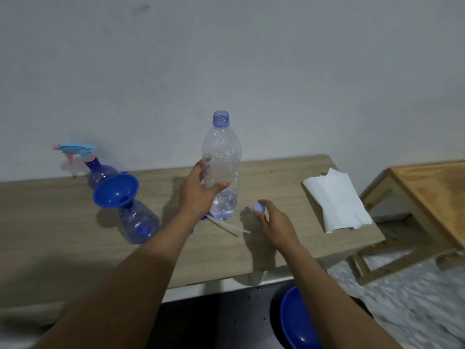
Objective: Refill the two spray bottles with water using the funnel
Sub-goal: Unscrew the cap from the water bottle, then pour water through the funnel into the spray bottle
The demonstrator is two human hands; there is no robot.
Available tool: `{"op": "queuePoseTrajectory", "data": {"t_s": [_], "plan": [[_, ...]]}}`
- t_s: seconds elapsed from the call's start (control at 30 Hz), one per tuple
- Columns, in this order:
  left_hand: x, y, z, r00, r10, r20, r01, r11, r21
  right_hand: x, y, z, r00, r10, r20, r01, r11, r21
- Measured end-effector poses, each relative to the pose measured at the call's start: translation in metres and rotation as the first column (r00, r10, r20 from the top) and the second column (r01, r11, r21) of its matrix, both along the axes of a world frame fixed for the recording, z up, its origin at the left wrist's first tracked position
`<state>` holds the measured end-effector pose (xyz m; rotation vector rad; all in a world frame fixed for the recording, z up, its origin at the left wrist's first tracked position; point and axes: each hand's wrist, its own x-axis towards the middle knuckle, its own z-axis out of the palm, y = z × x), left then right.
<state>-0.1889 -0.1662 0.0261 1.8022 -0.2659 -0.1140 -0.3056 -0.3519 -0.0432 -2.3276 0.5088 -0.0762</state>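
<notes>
A person's left hand (201, 192) wraps around a clear water bottle (222, 170) standing upright and uncapped on a wooden table (276, 177), with a little water at its bottom. The right hand (273, 220) pinches the bottle's small blue cap (259, 207) in its fingertips, just right of the bottle. To the left stand 2 blue spray bottles: the nearer spray bottle (138, 221) holds a blue funnel (115, 191) in its neck, the farther spray bottle (99, 172) keeps its trigger head on. Folded paper towels (334, 202) lie at the right.
</notes>
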Motion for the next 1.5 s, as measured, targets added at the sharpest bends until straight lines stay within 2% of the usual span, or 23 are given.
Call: {"op": "queuePoseTrajectory", "data": {"t_s": [0.13, 0.33, 0.57, 0.63, 0.7, 0.8, 0.9, 1.0, 1.1, 1.17, 1.23, 1.3, 1.37, 1.5], "plan": [[-0.004, -0.001, 0.001, 1.0, 0.009, 0.009, -0.009, 1.0, -0.001, -0.016, 0.005, -0.03, 0.996, 0.059, -0.063, -0.06, 0.998, -0.014], [-0.009, -0.004, 0.003, 0.999, 0.03, 0.011, -0.03, 1.0, 0.001, -0.025, 0.002, -0.048, 0.98, 0.15, -0.135, -0.172, 0.969, -0.175], [-0.01, -0.005, 0.001, 0.999, 0.046, -0.024, -0.046, 0.999, 0.015, -0.025, -0.014, -0.023, 0.973, 0.164, -0.162, -0.186, 0.974, -0.129], [-0.011, -0.005, -0.001, 0.999, 0.048, -0.022, -0.047, 0.999, 0.023, -0.018, -0.016, -0.001, 0.99, 0.126, -0.069, -0.134, 0.983, -0.125], [-0.012, -0.005, 0.001, 0.999, 0.04, -0.031, -0.039, 0.998, 0.046, -0.005, -0.012, 0.03, 0.991, 0.099, 0.093, -0.088, 0.989, -0.116], [-0.02, -0.001, 0.007, 0.994, 0.105, -0.021, -0.102, 0.988, 0.114, 0.018, 0.007, 0.082, 0.95, 0.091, 0.298, -0.087, 0.996, -0.025], [-0.033, 0.011, 0.013, 0.966, 0.249, 0.077, -0.258, 0.953, 0.156, 0.04, 0.03, 0.12, 0.904, 0.107, 0.413, -0.174, 0.976, 0.13], [-0.049, 0.034, 0.023, 0.911, 0.339, 0.237, -0.374, 0.919, 0.126, 0.057, 0.047, 0.132, 0.887, 0.148, 0.437, -0.236, 0.96, 0.152], [-0.058, 0.063, 0.034, 0.74, 0.42, 0.525, -0.573, 0.803, 0.164, 0.071, 0.058, 0.125, 0.884, 0.141, 0.446, -0.219, 0.967, 0.128], [-0.058, 0.082, 0.037, 0.638, 0.445, 0.629, -0.67, 0.722, 0.169, 0.077, 0.062, 0.115, 0.878, 0.09, 0.47, -0.178, 0.973, 0.148], [-0.055, 0.097, 0.037, 0.611, 0.512, 0.603, -0.727, 0.664, 0.173, 0.082, 0.064, 0.108, 0.87, 0.059, 0.49, -0.159, 0.973, 0.164], [-0.05, 0.11, 0.035, 0.633, 0.576, 0.517, -0.743, 0.639, 0.199, 0.086, 0.068, 0.107, 0.86, 0.067, 0.505, -0.185, 0.965, 0.187], [-0.043, 0.124, 0.031, 0.693, 0.596, 0.405, -0.71, 0.664, 0.236, 0.09, 0.072, 0.112, 0.851, 0.098, 0.516, -0.219, 0.959, 0.18], [-0.027, 0.147, 0.021, 0.819, 0.549, 0.167, -0.574, 0.789, 0.218, 0.099, 0.078, 0.139, 0.824, 0.214, 0.525, -0.284, 0.957, 0.056]]}}
